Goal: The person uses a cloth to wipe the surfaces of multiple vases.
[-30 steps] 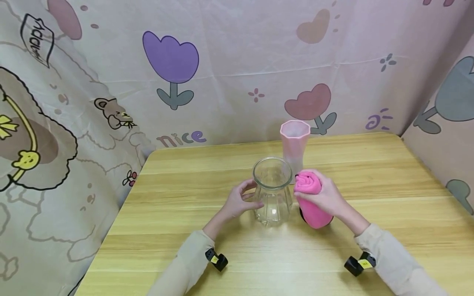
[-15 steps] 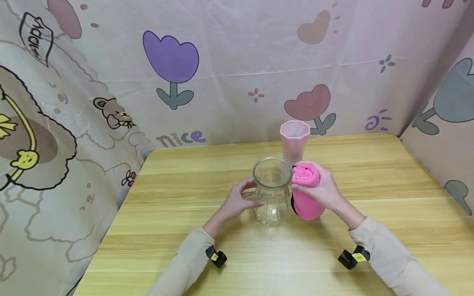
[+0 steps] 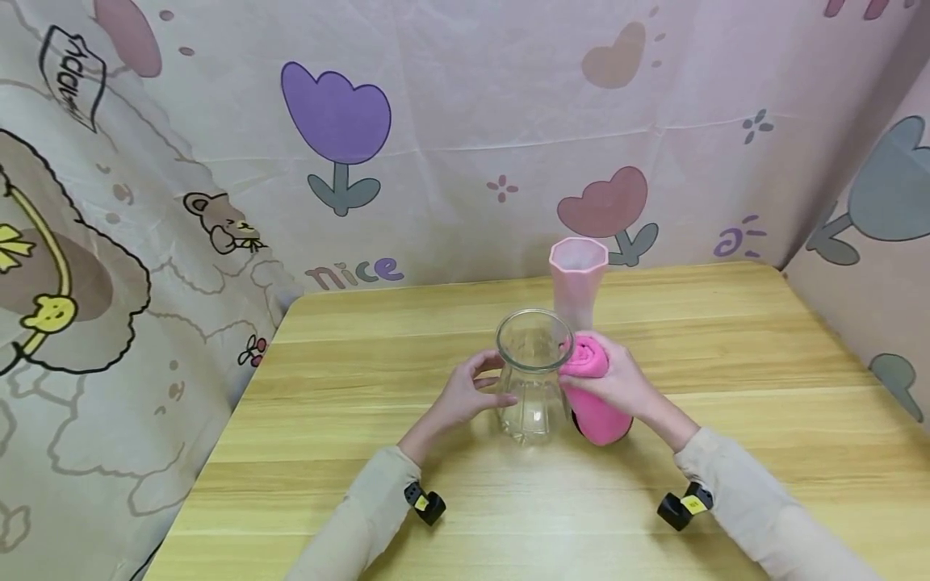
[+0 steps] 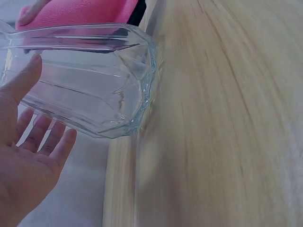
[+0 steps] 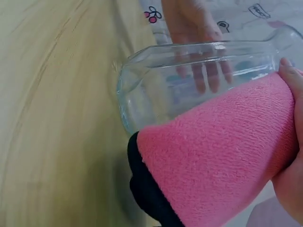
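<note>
A clear glass vase [image 3: 534, 403] with a flared rim stands upright on the table. My left hand [image 3: 465, 395] is at its left side, thumb toward the front and fingers behind; in the left wrist view the fingers [image 4: 52, 137] look fairly straight, close to the glass, the palm apart from it. My right hand [image 3: 617, 375] grips a rolled pink towel [image 3: 599, 415] near its upper end. Held tilted, the towel leans toward the vase's right side, and its black edging [image 5: 147, 184] shows at the lower end. Whether towel and glass touch is unclear.
Behind the glass vase stands a pink faceted vase [image 3: 577, 278], its lower part hidden. The wooden table [image 3: 349, 347] ends at a patterned cloth backdrop [image 3: 450, 145] at the back and sides. Black wrist cameras sit on both sleeves.
The towel in my right hand has moved left toward the glass vase, rising a little and then dropping again. My left hand and the glass vase have stayed put.
</note>
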`<state>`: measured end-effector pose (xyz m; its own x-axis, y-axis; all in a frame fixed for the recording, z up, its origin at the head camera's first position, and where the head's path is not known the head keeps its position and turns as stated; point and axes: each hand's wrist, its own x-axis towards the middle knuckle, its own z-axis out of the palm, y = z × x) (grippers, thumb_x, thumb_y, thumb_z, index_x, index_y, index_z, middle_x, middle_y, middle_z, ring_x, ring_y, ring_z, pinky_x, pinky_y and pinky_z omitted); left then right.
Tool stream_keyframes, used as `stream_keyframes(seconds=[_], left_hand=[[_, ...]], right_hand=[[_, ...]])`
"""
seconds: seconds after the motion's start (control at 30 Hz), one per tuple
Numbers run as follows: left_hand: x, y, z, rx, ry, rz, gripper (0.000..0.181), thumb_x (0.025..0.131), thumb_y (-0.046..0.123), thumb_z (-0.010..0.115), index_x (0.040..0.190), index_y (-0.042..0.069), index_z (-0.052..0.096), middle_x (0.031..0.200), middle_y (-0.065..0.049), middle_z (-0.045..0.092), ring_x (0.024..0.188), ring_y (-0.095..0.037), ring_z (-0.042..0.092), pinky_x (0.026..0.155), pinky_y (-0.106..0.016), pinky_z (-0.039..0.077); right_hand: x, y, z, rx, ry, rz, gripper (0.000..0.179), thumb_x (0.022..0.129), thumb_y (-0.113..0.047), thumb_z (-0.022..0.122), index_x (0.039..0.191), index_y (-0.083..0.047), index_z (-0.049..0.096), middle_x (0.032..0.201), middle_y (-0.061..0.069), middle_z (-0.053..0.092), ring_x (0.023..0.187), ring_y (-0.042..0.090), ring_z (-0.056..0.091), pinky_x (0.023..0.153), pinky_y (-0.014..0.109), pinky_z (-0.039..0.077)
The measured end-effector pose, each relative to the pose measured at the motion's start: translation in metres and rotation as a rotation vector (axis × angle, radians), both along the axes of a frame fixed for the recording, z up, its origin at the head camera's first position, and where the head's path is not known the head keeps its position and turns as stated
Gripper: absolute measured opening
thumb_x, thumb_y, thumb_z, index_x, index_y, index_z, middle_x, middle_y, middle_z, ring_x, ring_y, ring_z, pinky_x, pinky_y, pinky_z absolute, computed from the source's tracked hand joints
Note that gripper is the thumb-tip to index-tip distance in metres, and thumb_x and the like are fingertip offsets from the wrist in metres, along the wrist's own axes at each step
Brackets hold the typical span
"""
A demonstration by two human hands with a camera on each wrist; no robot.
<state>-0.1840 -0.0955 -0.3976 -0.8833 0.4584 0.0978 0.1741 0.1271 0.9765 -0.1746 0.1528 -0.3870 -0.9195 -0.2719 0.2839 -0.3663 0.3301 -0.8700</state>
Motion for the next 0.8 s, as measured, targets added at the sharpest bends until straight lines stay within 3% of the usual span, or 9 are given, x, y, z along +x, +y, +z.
stream_keyframes(seconds=[0.3, 0.57, 0.8], left_hand=[[0.001, 0.002, 0.002, 0.007, -0.034, 0.010, 0.063, 0.069, -0.007, 0.072, 0.126, -0.004, 0.045, 0.122, -0.021, 0.049, 0.117, -0.032, 0.045, 0.099, -0.040, 0.041], [0.000, 0.002, 0.001, 0.006, -0.038, 0.002, 0.063, 0.069, -0.007, 0.072, 0.126, -0.004, 0.045, 0.123, -0.021, 0.049, 0.117, -0.032, 0.044, 0.099, -0.039, 0.041], [-0.001, 0.000, 0.001, 0.003, -0.033, 0.002, 0.064, 0.068, -0.007, 0.073, 0.126, -0.004, 0.045, 0.123, -0.021, 0.049, 0.117, -0.032, 0.044, 0.098, -0.038, 0.041]], right_hand=[[-0.002, 0.010, -0.018, 0.117, -0.046, 0.077, 0.045, 0.073, -0.019, 0.076, 0.109, -0.004, 0.054, 0.091, 0.006, 0.062, 0.081, 0.014, 0.059, 0.070, 0.027, 0.053], [-0.004, 0.016, -0.028, 0.272, -0.097, 0.112, 0.058, 0.072, -0.032, 0.076, 0.116, -0.002, 0.052, 0.093, 0.006, 0.063, 0.079, 0.014, 0.059, 0.066, 0.026, 0.053], [-0.006, 0.016, -0.038, 0.393, -0.067, 0.145, 0.041, 0.068, -0.035, 0.078, 0.093, -0.011, 0.057, 0.077, -0.004, 0.058, 0.067, 0.010, 0.054, 0.060, 0.024, 0.049]])
